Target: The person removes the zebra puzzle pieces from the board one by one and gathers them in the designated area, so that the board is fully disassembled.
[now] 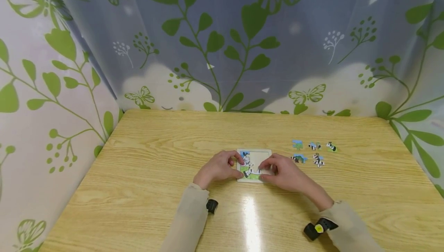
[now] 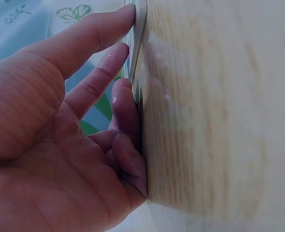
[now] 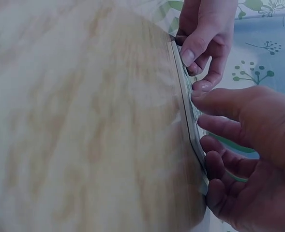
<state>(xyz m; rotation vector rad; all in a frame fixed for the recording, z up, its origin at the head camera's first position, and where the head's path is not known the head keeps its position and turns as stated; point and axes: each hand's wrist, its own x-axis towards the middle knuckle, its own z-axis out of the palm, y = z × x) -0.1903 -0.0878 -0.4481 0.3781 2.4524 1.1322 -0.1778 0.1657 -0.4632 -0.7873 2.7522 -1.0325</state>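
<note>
A small jigsaw puzzle tray (image 1: 254, 150) with a pale rim lies on the wooden table. Zebra-patterned puzzle pieces (image 1: 245, 158) fill its left side and bottom; the upper right shows bare backing. At the tray's left edge is my left hand (image 1: 219, 167), thumb on the rim near the lower corner and index finger touching the pieces. From the right, my right hand (image 1: 286, 173) holds a zebra-and-grass puzzle piece (image 1: 256, 171) low in the tray between thumb and index finger. Seen from the right wrist, the tray (image 3: 185, 96) is nearly edge-on, hiding its picture.
Several loose puzzle pieces (image 1: 318, 160) with animal and leaf patterns lie in two rows right of the tray, close beyond the right hand. Patterned curtains (image 1: 222, 51) stand behind the table (image 1: 156, 148) and along its sides. A bright reflection lies in front of the tray.
</note>
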